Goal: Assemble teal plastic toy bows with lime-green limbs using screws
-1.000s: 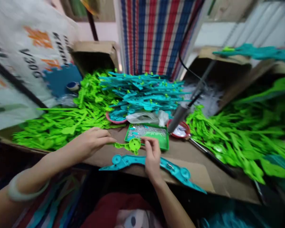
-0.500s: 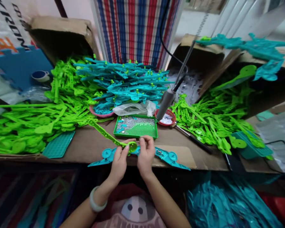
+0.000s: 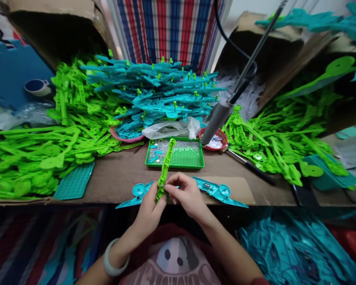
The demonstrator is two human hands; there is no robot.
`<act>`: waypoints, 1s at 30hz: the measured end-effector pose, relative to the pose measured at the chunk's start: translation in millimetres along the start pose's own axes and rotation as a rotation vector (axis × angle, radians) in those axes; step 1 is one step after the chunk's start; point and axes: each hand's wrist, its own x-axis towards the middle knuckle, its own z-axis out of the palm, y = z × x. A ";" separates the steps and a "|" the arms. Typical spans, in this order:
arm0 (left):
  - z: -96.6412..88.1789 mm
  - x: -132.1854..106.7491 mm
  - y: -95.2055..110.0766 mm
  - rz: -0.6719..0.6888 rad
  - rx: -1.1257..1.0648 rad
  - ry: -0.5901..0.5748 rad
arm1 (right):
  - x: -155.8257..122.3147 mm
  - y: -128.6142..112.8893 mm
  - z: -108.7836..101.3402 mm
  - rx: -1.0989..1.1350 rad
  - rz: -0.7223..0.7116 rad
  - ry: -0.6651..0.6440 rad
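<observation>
Green strip [image 3: 165,168] is at the table's near edge, centre, tip pointing 12 o'clock over the green tray [image 3: 192,158]. Left hand [image 3: 150,209] is clamped on its lower end. Right hand [image 3: 186,194] fingertips pinch the same end from 3 o'clock. Teal part [image 3: 216,190] lies flat underneath. Hanging screwdriver [image 3: 215,120] is at 1 o'clock.

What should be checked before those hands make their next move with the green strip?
1. Green strip held in left hand: ok.
2. Right hand at the strip's lower end: ok; its grip, cannot tell.
3. Teal piece lying flat on the table under the hands: ok.
4. Green tray of small metal bits just behind the hands: ok.
5. Hanging grey tool apart from both hands: ok.
</observation>
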 end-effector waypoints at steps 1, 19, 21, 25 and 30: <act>-0.9 -0.5 -1.5 -0.004 -0.002 -0.011 | 0.9 0.7 -0.1 -0.007 0.000 0.002; -4.6 3.5 -5.7 -0.105 -0.283 0.217 | -2.1 0.7 -13.6 -0.251 -0.016 -0.037; -8.6 9.8 -7.0 -0.107 -0.323 0.175 | 1.0 0.1 -23.5 -0.282 0.023 -0.107; -14.7 16.7 -1.6 -0.114 -0.313 0.072 | 4.2 0.6 -30.0 -0.301 -0.070 -0.105; -14.0 9.0 13.7 -0.135 -0.345 -0.038 | -9.3 -7.2 -22.2 -0.403 -0.367 -0.025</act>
